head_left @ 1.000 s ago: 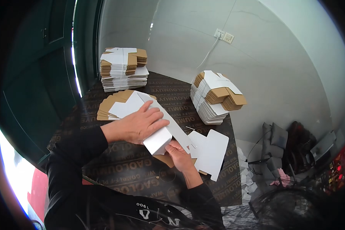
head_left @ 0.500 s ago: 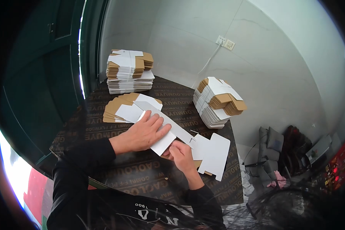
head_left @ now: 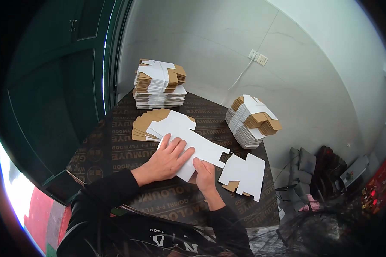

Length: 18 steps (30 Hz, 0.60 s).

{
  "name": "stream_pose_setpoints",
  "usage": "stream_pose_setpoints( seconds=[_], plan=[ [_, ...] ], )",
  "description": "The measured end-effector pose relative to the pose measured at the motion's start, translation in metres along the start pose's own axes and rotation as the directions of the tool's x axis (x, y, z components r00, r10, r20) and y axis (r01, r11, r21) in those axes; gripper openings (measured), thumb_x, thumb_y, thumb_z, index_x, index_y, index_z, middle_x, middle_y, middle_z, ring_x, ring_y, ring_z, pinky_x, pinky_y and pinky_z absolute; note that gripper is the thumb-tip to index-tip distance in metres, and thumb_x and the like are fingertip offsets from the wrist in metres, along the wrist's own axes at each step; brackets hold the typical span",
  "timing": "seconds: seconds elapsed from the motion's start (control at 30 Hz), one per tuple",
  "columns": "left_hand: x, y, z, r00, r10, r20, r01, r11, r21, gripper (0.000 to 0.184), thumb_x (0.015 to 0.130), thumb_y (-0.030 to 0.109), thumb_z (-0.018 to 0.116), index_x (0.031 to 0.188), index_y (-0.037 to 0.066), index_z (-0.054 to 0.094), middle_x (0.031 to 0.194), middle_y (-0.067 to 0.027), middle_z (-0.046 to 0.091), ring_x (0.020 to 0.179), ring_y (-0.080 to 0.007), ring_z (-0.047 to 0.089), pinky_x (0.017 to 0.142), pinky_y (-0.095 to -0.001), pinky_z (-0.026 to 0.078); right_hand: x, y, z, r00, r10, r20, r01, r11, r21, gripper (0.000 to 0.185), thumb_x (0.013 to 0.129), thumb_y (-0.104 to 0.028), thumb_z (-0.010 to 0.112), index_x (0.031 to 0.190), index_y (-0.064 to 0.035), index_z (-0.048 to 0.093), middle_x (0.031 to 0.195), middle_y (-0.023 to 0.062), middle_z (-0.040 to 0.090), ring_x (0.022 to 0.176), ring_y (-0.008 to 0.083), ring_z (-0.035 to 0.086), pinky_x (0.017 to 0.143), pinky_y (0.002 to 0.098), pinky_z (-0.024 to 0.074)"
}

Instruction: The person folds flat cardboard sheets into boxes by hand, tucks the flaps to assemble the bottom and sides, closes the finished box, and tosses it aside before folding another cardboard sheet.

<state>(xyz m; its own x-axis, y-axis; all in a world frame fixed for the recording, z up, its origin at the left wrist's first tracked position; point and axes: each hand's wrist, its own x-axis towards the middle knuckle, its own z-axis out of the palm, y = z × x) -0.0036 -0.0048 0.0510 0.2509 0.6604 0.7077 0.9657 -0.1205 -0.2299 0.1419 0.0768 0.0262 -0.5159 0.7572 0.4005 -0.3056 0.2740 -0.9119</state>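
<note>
A white cardboard piece [head_left: 201,147] lies flattened across the middle of the dark table, its notched end pointing right. My left hand [head_left: 169,158] rests on it palm down, fingers spread. At its near right edge, my right hand [head_left: 205,174] pinches the card, thumb on top and the other fingers partly hidden. Just behind is a fanned pile of brown and white flat boxes [head_left: 152,120]. To the right of my right hand lies another flat white box piece [head_left: 248,173] with a brown flap beneath.
Two tied stacks of flat boxes stand on the table [head_left: 167,205], one at the back left [head_left: 158,85] and one at the back right [head_left: 251,122]. A wall socket [head_left: 257,57] with a cable is behind. Grey chairs [head_left: 302,171] stand at the right.
The folded white box between my hands has been pressed flatter, and its long panel now lies over it. The whole view has shifted, with the table appearing farther right and lower.
</note>
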Motion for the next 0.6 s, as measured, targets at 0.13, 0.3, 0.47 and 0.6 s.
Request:
stream_pose_setpoints(
  seconds=[0.13,0.3,0.47,0.6],
  plan=[
    [-0.011,-0.007,0.004,0.999,-0.044,0.003,0.044,0.999,0.001,0.041,0.084,0.014,0.057,0.123,0.005,0.048,0.108,-0.0162,0.048,0.1,-0.0312,0.047,0.105,-0.0555,0.029,0.004,0.002,0.013,0.994,0.078,-0.076,-0.072,0.994,0.078,0.027,0.097,-0.017,0.053,0.094,0.0076,0.063,0.087,0.0075,0.063,0.076,0.0108,0.053,0.07,0.0224,0.0446],
    [-0.018,-0.015,0.011,0.998,-0.048,0.043,0.046,0.998,0.042,0.043,0.084,0.014,0.057,0.125,0.005,0.048,0.108,-0.0163,0.048,0.101,-0.0315,0.046,0.108,-0.0609,0.025,0.004,0.005,-0.003,0.931,0.329,0.157,-0.28,0.921,-0.27,0.02,0.093,-0.009,0.055,0.103,0.0062,0.064,0.091,0.0069,0.065,0.075,0.0095,0.054,0.068,0.0214,0.0441],
    [-0.018,-0.016,0.019,0.998,-0.034,0.044,0.032,0.999,0.038,0.043,0.084,0.013,0.057,0.125,0.006,0.048,0.108,-0.0164,0.047,0.101,-0.0314,0.046,0.108,-0.0642,0.023,-0.005,0.022,0.002,0.925,0.313,0.215,-0.258,0.934,-0.246,0.022,0.091,-0.006,0.057,0.108,0.0057,0.063,0.092,0.007,0.066,0.074,0.0095,0.055,0.067,0.0211,0.0441],
    [-0.017,-0.012,0.022,0.999,-0.033,0.024,0.032,0.999,0.022,0.042,0.084,0.013,0.057,0.125,0.006,0.049,0.108,-0.0164,0.047,0.101,-0.0314,0.046,0.108,-0.0663,0.021,-0.008,0.031,-0.001,0.95,0.279,0.142,-0.246,0.946,-0.21,0.025,0.09,-0.007,0.058,0.112,0.0057,0.062,0.094,0.0073,0.067,0.076,0.0111,0.057,0.068,0.0229,0.0458]
  ],
)
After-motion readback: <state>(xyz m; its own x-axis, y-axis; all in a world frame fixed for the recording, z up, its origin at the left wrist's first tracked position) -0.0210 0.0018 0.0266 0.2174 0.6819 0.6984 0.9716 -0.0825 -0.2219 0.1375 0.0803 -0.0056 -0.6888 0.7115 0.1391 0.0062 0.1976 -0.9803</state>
